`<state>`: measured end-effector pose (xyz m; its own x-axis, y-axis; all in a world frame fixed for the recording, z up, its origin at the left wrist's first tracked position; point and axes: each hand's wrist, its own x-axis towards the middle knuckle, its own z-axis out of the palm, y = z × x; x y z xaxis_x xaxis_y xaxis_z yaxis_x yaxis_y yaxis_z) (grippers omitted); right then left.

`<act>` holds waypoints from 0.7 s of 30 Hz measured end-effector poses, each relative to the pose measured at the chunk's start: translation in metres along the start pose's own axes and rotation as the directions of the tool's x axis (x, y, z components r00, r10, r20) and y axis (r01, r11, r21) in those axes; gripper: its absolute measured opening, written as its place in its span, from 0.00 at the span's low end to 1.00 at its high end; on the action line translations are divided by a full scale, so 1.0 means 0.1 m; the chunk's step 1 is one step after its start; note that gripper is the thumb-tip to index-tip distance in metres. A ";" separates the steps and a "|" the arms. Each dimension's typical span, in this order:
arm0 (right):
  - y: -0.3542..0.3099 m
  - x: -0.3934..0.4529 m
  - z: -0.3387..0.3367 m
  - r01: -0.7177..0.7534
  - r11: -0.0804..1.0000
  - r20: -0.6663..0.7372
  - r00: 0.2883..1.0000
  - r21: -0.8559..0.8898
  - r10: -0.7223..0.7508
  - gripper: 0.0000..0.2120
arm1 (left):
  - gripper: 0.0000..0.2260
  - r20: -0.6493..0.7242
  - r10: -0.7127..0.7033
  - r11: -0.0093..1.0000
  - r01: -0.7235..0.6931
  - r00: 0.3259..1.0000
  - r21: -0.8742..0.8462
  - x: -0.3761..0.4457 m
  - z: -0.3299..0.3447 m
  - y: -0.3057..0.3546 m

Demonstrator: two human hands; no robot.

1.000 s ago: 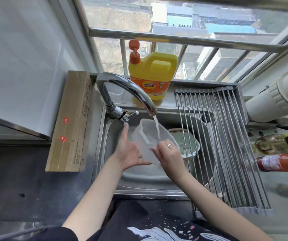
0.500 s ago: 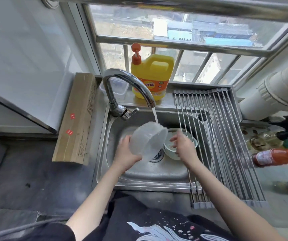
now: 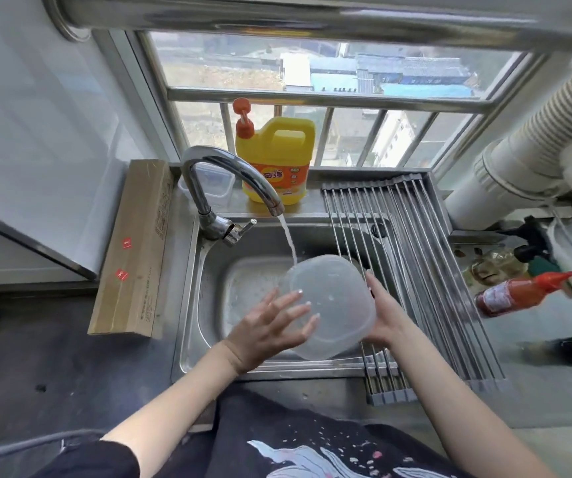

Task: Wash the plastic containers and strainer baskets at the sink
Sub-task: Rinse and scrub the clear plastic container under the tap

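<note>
- The yellow detergent jug (image 3: 275, 160) on the window ledge has an orange pump top and an orange label with large characters in a red and yellow band; the smaller print is too blurred to read.
- The long cardboard box (image 3: 133, 250) lying left of the sink (image 3: 208, 305) carries two small red stickers and lines of fine dark print along its side; none of it can be made out.
- The red sauce bottle (image 3: 522, 293) lying on its side to the right has a pale label with writing too small to read.
- The plastic container (image 3: 336, 305) is translucent, milky white, squarish with rounded corners; it is held over the sink basin, tilted with one broad face towards the camera; a few droplets show on that face.
- Water from the chrome faucet (image 3: 229, 177) falls in a thin stream that meets the container's upper left edge.
- The left hand (image 3: 271, 326) has its fingers straight and fanned apart, fingertips against the container's near face.
- The right hand (image 3: 383, 312) cups the container's right edge, fingers curled round behind it and largely hidden.
- A roll-up metal drying rack (image 3: 433, 270) covers the right part of the sink; a small clear lidded box (image 3: 214, 182) sits behind the faucet.
</note>
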<state>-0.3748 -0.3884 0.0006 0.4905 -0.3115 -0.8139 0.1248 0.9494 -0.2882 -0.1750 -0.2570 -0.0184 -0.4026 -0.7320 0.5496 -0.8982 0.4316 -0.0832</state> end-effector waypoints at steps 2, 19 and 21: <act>-0.09 -0.09 0.07 0.093 0.982 0.021 0.996 -0.163 -0.090 0.19 | 0.22 -0.002 0.012 1.000 -0.012 1.000 -0.011 0.07 -0.01 -0.01; -0.27 0.09 0.05 0.454 0.667 -0.304 0.641 -0.591 -0.705 0.24 | 0.28 0.378 -0.607 0.705 0.693 0.699 -0.150 -0.02 0.15 -0.10; -0.29 0.11 0.01 0.391 0.687 -0.346 0.649 -0.612 -0.678 0.23 | 0.20 0.564 -0.645 0.478 0.848 0.516 -0.228 0.04 0.15 -0.10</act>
<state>-0.3722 -0.4197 0.0010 -0.0644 -0.8593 -0.5074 -0.2506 0.5061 -0.8253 -0.1701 -0.2722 -0.0284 0.2726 -0.9531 -0.1314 -0.7310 -0.2940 0.6158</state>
